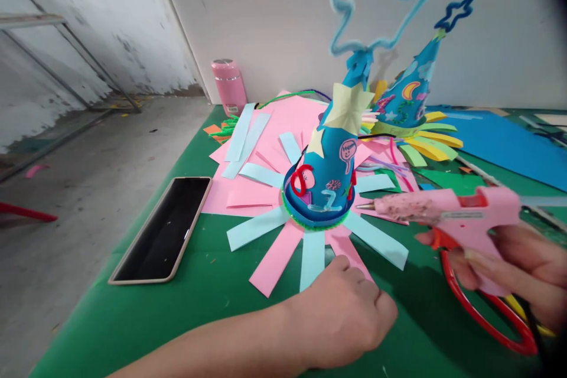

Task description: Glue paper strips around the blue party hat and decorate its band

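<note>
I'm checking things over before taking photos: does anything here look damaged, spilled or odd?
The pink glue gun in the right hand has dark blotches on its barrel, while the rest looks cleaner. At left, the wall looks flaked near its base, with ragged darker patches. I see no spill.

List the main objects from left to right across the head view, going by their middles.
Smartphone → pink flask → front blue cone hat with cream stars → pink hot glue gun.
</note>
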`<state>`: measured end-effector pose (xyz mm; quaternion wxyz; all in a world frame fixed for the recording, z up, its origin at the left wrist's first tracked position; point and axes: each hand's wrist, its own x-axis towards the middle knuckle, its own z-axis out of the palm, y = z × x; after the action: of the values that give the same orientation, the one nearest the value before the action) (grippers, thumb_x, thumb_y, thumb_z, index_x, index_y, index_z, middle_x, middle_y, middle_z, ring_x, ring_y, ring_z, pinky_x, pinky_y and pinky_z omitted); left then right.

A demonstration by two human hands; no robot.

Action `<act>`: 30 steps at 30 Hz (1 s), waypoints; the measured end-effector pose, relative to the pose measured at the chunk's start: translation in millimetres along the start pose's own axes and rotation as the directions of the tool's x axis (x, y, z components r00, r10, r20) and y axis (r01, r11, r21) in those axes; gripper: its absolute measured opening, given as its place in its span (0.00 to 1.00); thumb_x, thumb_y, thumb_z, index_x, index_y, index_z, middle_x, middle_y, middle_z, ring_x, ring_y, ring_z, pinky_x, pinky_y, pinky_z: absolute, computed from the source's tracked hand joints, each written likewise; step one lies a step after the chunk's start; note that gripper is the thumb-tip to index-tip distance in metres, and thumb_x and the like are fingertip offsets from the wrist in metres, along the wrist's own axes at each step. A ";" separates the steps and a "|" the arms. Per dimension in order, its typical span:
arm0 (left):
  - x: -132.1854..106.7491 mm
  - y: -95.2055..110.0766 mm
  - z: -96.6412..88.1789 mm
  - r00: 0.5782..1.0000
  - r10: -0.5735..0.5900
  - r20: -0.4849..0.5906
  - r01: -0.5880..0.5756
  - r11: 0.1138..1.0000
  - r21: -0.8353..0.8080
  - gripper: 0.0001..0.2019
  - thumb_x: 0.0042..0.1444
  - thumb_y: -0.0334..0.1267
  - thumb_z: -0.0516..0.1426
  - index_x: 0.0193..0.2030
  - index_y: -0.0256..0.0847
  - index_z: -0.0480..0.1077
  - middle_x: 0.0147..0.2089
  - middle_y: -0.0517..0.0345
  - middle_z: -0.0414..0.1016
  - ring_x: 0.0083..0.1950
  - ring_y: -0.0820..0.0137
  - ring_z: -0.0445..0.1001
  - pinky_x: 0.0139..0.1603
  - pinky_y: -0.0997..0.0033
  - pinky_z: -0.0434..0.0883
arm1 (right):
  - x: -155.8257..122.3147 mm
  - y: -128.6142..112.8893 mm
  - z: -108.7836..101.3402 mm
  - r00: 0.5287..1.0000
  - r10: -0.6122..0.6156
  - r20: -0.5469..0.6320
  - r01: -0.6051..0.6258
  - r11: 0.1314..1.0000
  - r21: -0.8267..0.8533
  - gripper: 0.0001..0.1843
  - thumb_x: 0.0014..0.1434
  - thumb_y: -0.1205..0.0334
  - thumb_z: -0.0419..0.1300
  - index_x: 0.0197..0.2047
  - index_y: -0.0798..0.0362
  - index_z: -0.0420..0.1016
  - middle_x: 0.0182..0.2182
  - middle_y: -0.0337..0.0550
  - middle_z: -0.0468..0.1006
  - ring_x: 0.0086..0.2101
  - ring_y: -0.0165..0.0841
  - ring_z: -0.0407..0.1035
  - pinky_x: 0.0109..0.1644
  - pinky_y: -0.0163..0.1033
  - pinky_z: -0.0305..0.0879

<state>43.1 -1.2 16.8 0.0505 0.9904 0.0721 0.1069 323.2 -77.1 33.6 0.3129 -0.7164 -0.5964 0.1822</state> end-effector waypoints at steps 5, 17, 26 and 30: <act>-5.1 6.5 -0.8 0.995 0.029 -0.096 -0.025 0.999 0.035 0.02 0.55 0.29 0.51 0.31 0.35 0.62 0.26 0.56 0.66 0.25 0.69 0.63 0.27 0.65 0.57 | -1.5 -47.0 30.0 0.961 -0.047 0.272 0.025 0.996 0.085 0.12 0.60 0.52 0.52 0.33 0.49 0.72 0.24 0.39 0.71 0.25 0.32 0.68 0.30 0.34 0.71; -10.8 6.7 4.5 0.979 0.012 -0.205 -0.001 0.999 0.050 0.03 0.56 0.31 0.52 0.32 0.35 0.64 0.27 0.56 0.69 0.27 0.70 0.64 0.35 0.62 0.57 | -9.4 -67.9 62.2 0.961 -0.175 0.215 0.208 0.968 -0.139 0.22 0.61 0.54 0.53 0.57 0.47 0.63 0.49 0.44 0.75 0.49 0.41 0.71 0.49 0.38 0.72; -9.0 5.5 7.5 0.982 -0.014 -0.188 0.008 0.999 -0.032 0.03 0.54 0.32 0.52 0.31 0.36 0.63 0.27 0.57 0.69 0.28 0.70 0.64 0.37 0.63 0.56 | -14.9 -54.3 65.0 0.967 -0.157 0.199 0.195 0.962 -0.193 0.21 0.60 0.52 0.53 0.56 0.46 0.62 0.47 0.43 0.76 0.49 0.40 0.72 0.45 0.37 0.74; -9.9 4.8 10.1 0.991 -0.043 -0.126 0.030 0.994 -0.109 0.05 0.56 0.34 0.51 0.30 0.37 0.62 0.28 0.58 0.69 0.31 0.69 0.65 0.37 0.64 0.57 | -10.7 -65.3 64.0 0.955 -0.211 0.208 0.256 0.940 -0.225 0.21 0.60 0.53 0.52 0.56 0.47 0.62 0.46 0.42 0.77 0.47 0.39 0.73 0.44 0.37 0.75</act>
<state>36.4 -8.3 5.5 0.1006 0.9759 0.0875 0.1730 231.9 -66.6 28.6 0.1844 -0.6543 -0.7215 0.1314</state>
